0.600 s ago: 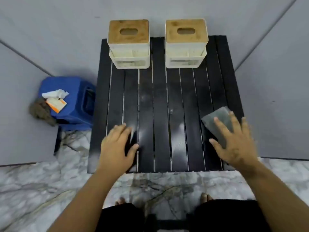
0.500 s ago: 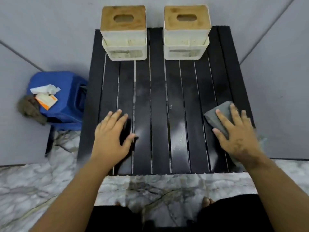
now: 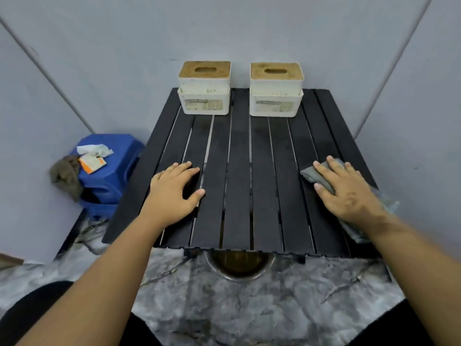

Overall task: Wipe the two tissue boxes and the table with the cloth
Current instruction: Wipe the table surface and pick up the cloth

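Observation:
Two white tissue boxes with wooden lids stand at the far edge of the black slatted table (image 3: 239, 171): the left box (image 3: 204, 96) and the right box (image 3: 276, 97), both with dirty fronts. My right hand (image 3: 346, 193) lies flat with straight fingers on the grey cloth (image 3: 315, 174) near the table's right edge; part of the cloth sticks out behind my wrist. My left hand (image 3: 174, 191) rests flat on the slats at the near left, holding nothing.
A blue plastic stool (image 3: 112, 176) stands left of the table, with papers (image 3: 93, 156) and a brown rag (image 3: 66, 176) on it. Grey walls close in on three sides. A round metal drain (image 3: 239, 267) shows in the marble floor under the table's near edge.
The camera has tilted up and pulled back. My right hand has settled flatter onto the cloth, now pressing it. My left hand stays on the slats at the left.

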Demonstrator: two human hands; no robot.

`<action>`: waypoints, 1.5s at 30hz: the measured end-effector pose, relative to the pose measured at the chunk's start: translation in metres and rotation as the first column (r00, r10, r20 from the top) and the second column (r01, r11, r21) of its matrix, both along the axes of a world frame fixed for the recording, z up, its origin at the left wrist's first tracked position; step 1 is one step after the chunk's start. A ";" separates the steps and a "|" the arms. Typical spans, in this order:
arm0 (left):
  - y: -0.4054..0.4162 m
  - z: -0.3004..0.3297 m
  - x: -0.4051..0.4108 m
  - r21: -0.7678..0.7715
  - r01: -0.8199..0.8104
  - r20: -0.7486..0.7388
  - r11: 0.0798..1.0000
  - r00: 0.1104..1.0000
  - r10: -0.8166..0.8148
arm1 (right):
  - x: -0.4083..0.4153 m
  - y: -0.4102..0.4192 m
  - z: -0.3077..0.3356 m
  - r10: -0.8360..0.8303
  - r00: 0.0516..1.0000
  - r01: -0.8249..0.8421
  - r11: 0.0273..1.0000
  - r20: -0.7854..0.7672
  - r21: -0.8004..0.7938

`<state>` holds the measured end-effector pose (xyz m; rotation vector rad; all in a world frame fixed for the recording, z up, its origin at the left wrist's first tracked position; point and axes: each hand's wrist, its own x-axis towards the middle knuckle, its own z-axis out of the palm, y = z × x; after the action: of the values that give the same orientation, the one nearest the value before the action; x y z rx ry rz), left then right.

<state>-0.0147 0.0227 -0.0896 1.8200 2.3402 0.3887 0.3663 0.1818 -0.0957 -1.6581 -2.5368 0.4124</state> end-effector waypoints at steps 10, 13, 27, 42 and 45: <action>-0.007 0.016 0.006 -0.029 0.007 0.014 1.000 1.000 -0.006 | 0.005 -0.041 0.011 -0.063 0.992 0.061 0.998 0.108 0.027; -0.008 0.018 0.008 -0.032 -0.001 0.005 0.999 1.000 0.001 | 0.004 -0.046 0.015 -0.087 0.990 0.088 0.996 0.112 -0.003; -0.001 0.016 0.002 -0.022 -0.005 0.023 1.000 1.000 0.005 | -0.003 -0.028 0.012 -0.172 0.969 0.142 0.975 0.176 0.172; 0.157 0.086 0.046 0.177 0.162 0.264 0.971 0.943 -0.205 | -0.059 0.109 0.065 -0.113 0.669 0.263 0.960 -0.735 0.092; 0.210 0.093 0.053 0.215 0.154 0.266 0.964 0.941 -0.210 | -0.080 0.156 0.080 -0.116 0.647 0.273 0.958 -0.754 0.086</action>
<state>0.0378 0.2328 0.0033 1.8940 1.9787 0.8162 0.2863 0.3380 -0.0154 -1.2893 -1.7018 0.6396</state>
